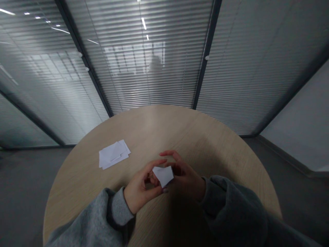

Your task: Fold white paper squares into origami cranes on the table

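Note:
A small folded piece of white paper [163, 175] is held between both my hands just above the round wooden table [205, 137]. My left hand [142, 188] pinches its left side with thumb and curled fingers. My right hand [183, 173] grips its right edge, with the index finger arched over the top. Both wrists wear grey sleeves.
A small stack of white paper sheets [113, 154] lies on the table to the left, beyond my left hand. Glass walls with blinds [154, 68] stand behind the table. Dark floor surrounds it.

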